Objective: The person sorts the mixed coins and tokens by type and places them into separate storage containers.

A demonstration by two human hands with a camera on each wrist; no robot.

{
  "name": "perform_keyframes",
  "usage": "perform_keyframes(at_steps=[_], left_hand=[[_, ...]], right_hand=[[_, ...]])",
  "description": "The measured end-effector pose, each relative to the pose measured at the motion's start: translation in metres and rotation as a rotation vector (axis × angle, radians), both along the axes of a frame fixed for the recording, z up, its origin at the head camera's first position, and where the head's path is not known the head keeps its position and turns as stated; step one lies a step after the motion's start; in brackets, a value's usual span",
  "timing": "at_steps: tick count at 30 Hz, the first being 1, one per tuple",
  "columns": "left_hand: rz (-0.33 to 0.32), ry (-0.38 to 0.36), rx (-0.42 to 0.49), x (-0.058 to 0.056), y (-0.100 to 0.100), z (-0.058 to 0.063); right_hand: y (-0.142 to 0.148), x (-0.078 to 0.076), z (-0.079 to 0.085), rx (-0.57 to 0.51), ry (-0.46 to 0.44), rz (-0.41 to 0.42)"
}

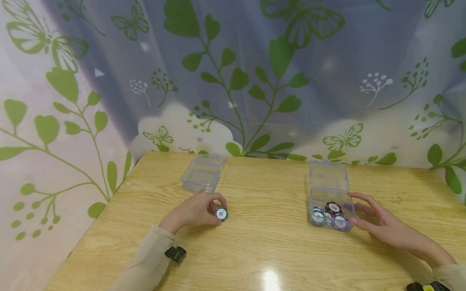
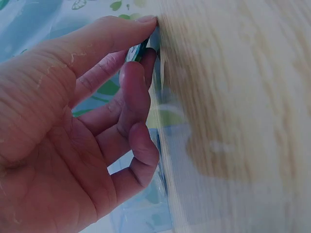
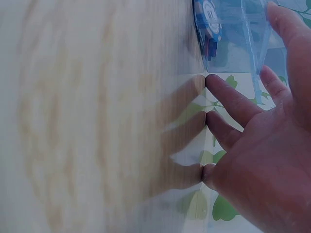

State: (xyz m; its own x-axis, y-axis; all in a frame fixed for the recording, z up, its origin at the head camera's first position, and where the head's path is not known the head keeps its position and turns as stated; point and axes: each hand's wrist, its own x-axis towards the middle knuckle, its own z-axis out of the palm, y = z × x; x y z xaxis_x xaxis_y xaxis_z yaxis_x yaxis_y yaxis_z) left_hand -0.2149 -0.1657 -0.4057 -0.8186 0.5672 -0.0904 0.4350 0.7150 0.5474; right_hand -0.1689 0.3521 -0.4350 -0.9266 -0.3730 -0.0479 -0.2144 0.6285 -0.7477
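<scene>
Between thumb and fingers, my left hand (image 1: 193, 212) pinches a green poker chip (image 1: 221, 214) with a white centre marked 20. In the left wrist view, the chip (image 2: 138, 50) is seen nearly edge-on, close to the tabletop. A clear plastic box (image 1: 320, 196) at the right has its lid raised and several poker chips inside, a black one (image 1: 333, 207) on top. My right hand (image 1: 391, 228) touches this box's right side with thumb and index finger extended. In the right wrist view, the other fingertips (image 3: 214, 82) rest on the table.
A second clear box (image 1: 200, 174) stands open behind my left hand, with small clear or silvery discs near its front. Both boxes are on a wooden table (image 1: 262, 230). A leaf-and-butterfly-patterned cloth (image 1: 247, 101) hangs along the table's back edge and left side.
</scene>
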Motion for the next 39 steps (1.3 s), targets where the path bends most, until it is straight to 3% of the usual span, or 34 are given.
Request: perform_keyframes(at_steps=[15,28,39], left_hand=[[-0.040,-0.020,0.073,0.000,0.005,0.001],[-0.024,-0.063,0.166,-0.002,0.020,0.005],[-0.008,-0.072,0.191,-0.003,0.037,0.012]], right_hand=[[-0.002,0.001,0.001,0.002,-0.019,-0.008],[-0.001,0.001,0.000,-0.014,-0.010,0.007],[0.000,0.000,0.001,-0.011,-0.019,-0.006]])
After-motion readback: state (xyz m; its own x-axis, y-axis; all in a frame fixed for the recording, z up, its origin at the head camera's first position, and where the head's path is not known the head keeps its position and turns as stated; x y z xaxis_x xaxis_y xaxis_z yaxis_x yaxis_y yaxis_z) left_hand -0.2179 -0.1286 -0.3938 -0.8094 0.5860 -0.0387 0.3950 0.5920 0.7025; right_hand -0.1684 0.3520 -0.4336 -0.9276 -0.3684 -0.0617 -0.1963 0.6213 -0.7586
